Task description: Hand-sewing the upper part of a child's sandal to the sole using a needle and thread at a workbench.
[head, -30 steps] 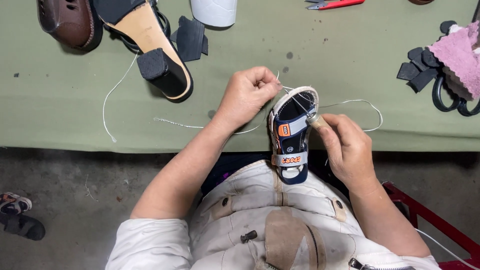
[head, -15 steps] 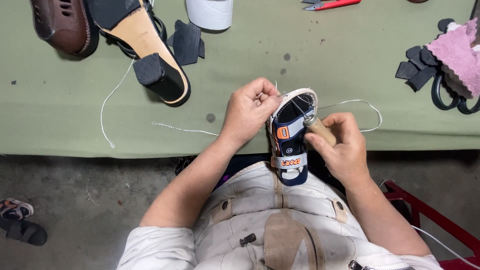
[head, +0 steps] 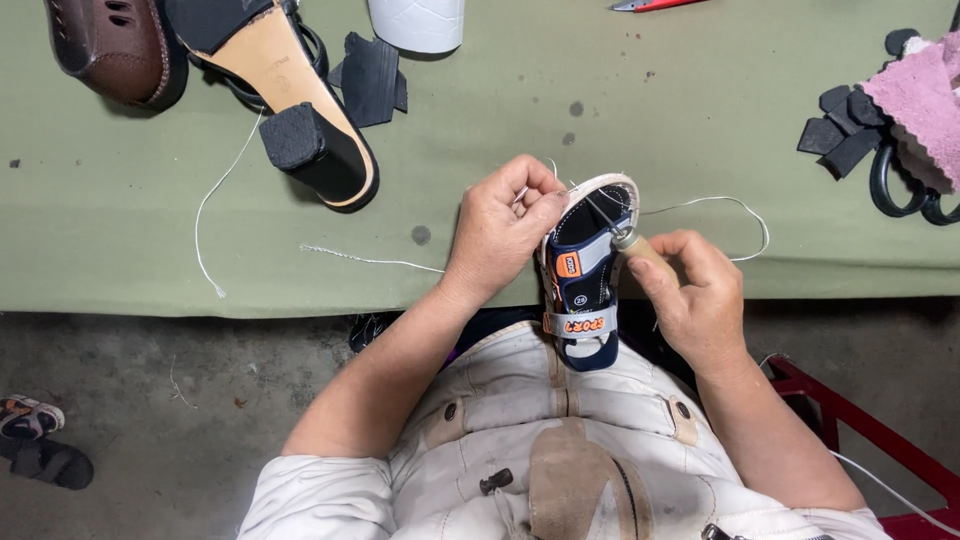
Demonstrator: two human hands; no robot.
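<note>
A small navy child's sandal (head: 583, 275) with orange and grey straps stands on end at the table's near edge, over my lap. My left hand (head: 502, 230) grips its left side near the toe, fingers pinching white thread (head: 700, 205) at the sole's rim. My right hand (head: 690, 290) is closed on a wooden-handled awl (head: 638, 245) whose metal tip points into the sandal's toe area. The thread loops out over the green table (head: 600, 120) to the right and trails left.
A high-heeled sandal (head: 290, 110) lies sole up at the back left, next to a brown shoe (head: 115, 45) and black rubber pieces (head: 370, 75). A white roll (head: 415, 20) stands at the back. A pink cloth (head: 920, 95) and black scissors (head: 900, 185) lie at the right. A red frame (head: 850, 420) is by my right leg.
My left hand has shifted slightly along the sandal's rim, and the right hand has pushed the awl closer to the toe. The sandal stays in place.
</note>
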